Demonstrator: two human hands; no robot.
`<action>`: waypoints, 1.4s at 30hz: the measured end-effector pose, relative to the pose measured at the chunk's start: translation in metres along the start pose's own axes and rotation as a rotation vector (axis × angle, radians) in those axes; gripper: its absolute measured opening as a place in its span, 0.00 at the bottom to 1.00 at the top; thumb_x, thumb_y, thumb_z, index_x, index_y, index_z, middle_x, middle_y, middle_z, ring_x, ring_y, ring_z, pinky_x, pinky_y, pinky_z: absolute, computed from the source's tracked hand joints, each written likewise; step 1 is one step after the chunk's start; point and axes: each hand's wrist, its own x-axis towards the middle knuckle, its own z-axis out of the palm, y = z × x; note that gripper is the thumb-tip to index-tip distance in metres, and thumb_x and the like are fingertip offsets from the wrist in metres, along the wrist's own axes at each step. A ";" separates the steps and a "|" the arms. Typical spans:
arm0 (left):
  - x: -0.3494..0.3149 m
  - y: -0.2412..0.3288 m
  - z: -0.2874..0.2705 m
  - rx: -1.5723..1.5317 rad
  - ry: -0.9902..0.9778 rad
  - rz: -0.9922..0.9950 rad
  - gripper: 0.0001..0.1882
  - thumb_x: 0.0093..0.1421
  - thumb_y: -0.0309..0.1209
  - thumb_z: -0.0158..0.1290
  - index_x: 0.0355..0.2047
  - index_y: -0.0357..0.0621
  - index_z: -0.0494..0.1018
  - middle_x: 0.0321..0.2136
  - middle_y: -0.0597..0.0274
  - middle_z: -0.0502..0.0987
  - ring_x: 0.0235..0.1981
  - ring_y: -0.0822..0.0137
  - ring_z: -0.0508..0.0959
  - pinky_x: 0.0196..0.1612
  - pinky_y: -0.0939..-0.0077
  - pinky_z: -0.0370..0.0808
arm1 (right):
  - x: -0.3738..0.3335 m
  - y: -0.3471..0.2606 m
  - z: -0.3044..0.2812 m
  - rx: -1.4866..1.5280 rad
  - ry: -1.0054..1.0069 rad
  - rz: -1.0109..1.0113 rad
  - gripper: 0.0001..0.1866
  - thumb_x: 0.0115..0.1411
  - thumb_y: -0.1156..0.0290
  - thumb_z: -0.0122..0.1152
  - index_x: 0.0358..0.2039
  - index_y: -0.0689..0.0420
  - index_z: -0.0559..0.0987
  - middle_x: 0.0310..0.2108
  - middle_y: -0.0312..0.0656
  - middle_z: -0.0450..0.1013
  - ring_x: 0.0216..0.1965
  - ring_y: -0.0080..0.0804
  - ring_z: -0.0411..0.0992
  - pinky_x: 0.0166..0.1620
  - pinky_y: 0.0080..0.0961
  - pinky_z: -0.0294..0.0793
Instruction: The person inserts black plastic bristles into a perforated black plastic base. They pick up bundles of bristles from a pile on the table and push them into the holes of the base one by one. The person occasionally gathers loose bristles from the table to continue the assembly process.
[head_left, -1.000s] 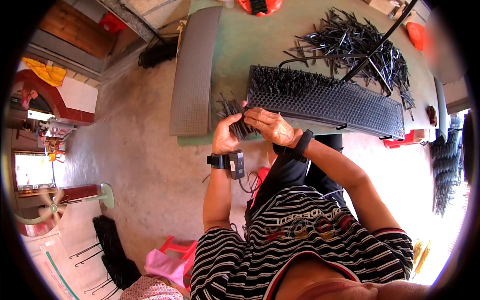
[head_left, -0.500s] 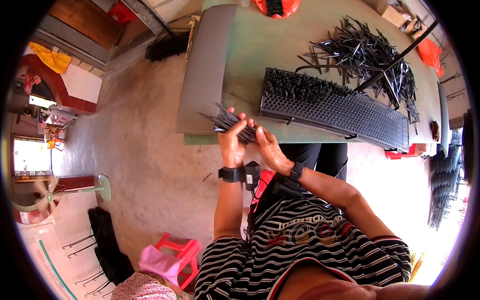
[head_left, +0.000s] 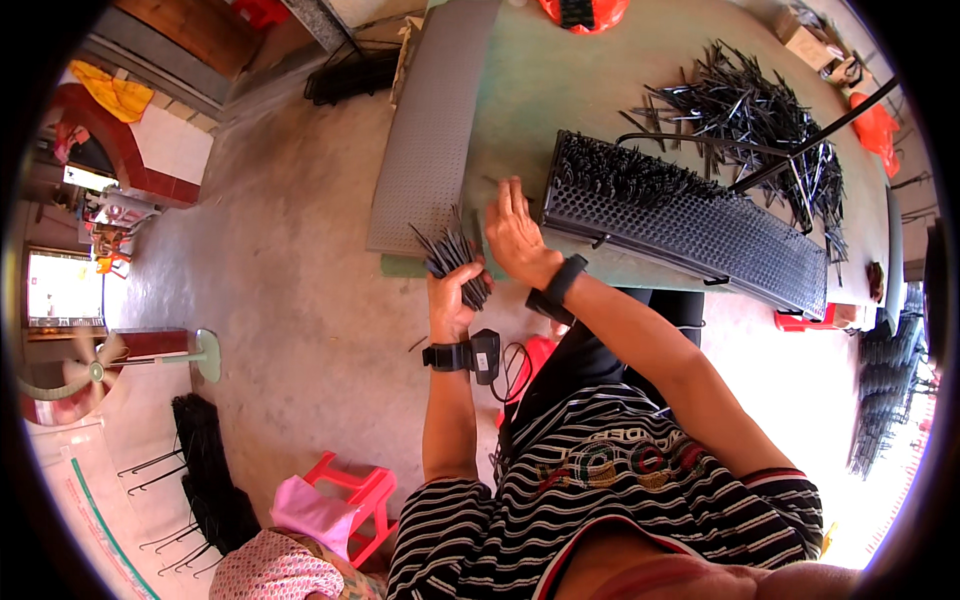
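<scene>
My left hand (head_left: 454,298) is closed round a bundle of thin black strips (head_left: 446,252), whose ends fan out above the thumb at the table's near edge. To its right, my right hand (head_left: 518,238) is stretched out with its fingers straight, apart from the bundle and over the edge of the green table (head_left: 590,85). One loose strip (head_left: 479,232) shows between the two hands. Close to my right fingers stands a long black perforated rack (head_left: 690,225), its far left part filled with upright black strips (head_left: 625,172).
A loose heap of black strips (head_left: 765,110) lies behind the rack. A grey perforated sheet (head_left: 430,130) covers the table's left side. A black rod (head_left: 815,138) rises over the rack. Red bags (head_left: 585,14) lie at the back; a pink stool (head_left: 372,500) stands lower left.
My hands have parted. The right has moved off the bundle, up toward the rack, with its fingers straightened. The left keeps the bundle, now tilted more upright.
</scene>
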 end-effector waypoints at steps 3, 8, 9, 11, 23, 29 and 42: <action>-0.010 0.000 -0.004 0.000 -0.009 -0.014 0.18 0.46 0.16 0.54 0.40 0.32 0.70 0.24 0.54 0.75 0.17 0.62 0.74 0.19 0.69 0.73 | 0.007 -0.001 0.029 -0.260 -0.138 0.066 0.16 0.49 0.75 0.53 0.38 0.70 0.75 0.42 0.63 0.67 0.47 0.61 0.64 0.46 0.45 0.67; -0.018 -0.006 -0.012 0.021 -0.010 -0.030 0.18 0.46 0.16 0.54 0.41 0.31 0.70 0.24 0.54 0.75 0.17 0.62 0.75 0.19 0.68 0.73 | 0.010 -0.003 0.032 -0.072 -0.184 0.071 0.09 0.48 0.75 0.54 0.31 0.63 0.75 0.28 0.48 0.70 0.35 0.47 0.71 0.33 0.41 0.72; -0.019 -0.007 -0.013 0.024 -0.012 -0.035 0.18 0.46 0.16 0.54 0.41 0.31 0.70 0.24 0.54 0.75 0.17 0.61 0.75 0.19 0.68 0.73 | 0.009 -0.005 0.028 -0.026 -0.181 0.091 0.08 0.48 0.75 0.54 0.31 0.62 0.74 0.26 0.46 0.70 0.32 0.46 0.72 0.30 0.40 0.73; -0.022 -0.010 -0.015 0.028 -0.019 -0.040 0.18 0.47 0.16 0.54 0.41 0.31 0.70 0.25 0.53 0.75 0.18 0.60 0.76 0.20 0.67 0.74 | 0.006 -0.008 0.018 0.083 -0.061 0.113 0.09 0.47 0.76 0.55 0.31 0.62 0.73 0.27 0.49 0.70 0.30 0.45 0.73 0.27 0.40 0.74; -0.026 -0.023 -0.005 -0.088 -0.010 -0.116 0.13 0.48 0.16 0.52 0.37 0.32 0.71 0.29 0.50 0.77 0.24 0.59 0.78 0.25 0.68 0.77 | -0.050 -0.014 -0.030 0.715 0.067 0.130 0.09 0.47 0.77 0.56 0.31 0.58 0.79 0.21 0.46 0.74 0.27 0.47 0.74 0.32 0.36 0.74; -0.043 -0.013 -0.024 0.127 0.066 -0.041 0.14 0.46 0.14 0.54 0.36 0.31 0.71 0.26 0.49 0.78 0.15 0.63 0.75 0.17 0.72 0.73 | -0.032 -0.003 -0.016 0.445 -0.012 -0.092 0.10 0.45 0.77 0.55 0.30 0.61 0.78 0.43 0.46 0.71 0.42 0.46 0.69 0.38 0.34 0.74; -0.054 -0.007 -0.008 -0.020 0.140 -0.063 0.08 0.50 0.18 0.54 0.32 0.32 0.71 0.26 0.52 0.77 0.23 0.58 0.78 0.24 0.67 0.77 | -0.036 -0.007 -0.027 0.639 0.119 0.093 0.05 0.52 0.75 0.55 0.22 0.63 0.73 0.22 0.44 0.71 0.24 0.35 0.73 0.26 0.29 0.73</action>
